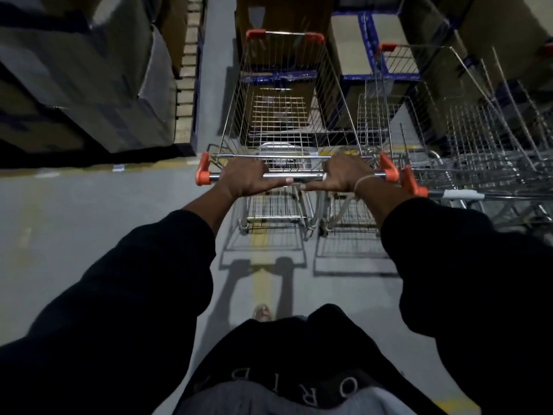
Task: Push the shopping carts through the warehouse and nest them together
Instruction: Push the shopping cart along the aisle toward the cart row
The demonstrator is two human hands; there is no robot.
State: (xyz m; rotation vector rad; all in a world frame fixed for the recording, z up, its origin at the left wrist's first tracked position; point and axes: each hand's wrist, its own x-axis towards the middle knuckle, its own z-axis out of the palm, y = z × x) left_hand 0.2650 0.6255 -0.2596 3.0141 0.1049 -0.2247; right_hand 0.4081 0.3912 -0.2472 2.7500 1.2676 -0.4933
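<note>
A wire shopping cart [287, 94] with orange corner caps stands straight ahead of me, its basket empty. My left hand [250, 176] grips the left part of its chrome handle bar [305, 176]. My right hand [345, 175] grips the bar's right part, with a pale band round the wrist. Just to the right stands a row of nested carts [466, 139], whose handle with an orange end cap [414, 184] lies close beside my cart's right corner.
Blue shelving with cardboard boxes [356, 64] rises beyond the carts. Wrapped stock on a pallet [83, 85] fills the left. The grey floor has a yellow line [258, 277] running under my cart. My foot [262, 312] shows below.
</note>
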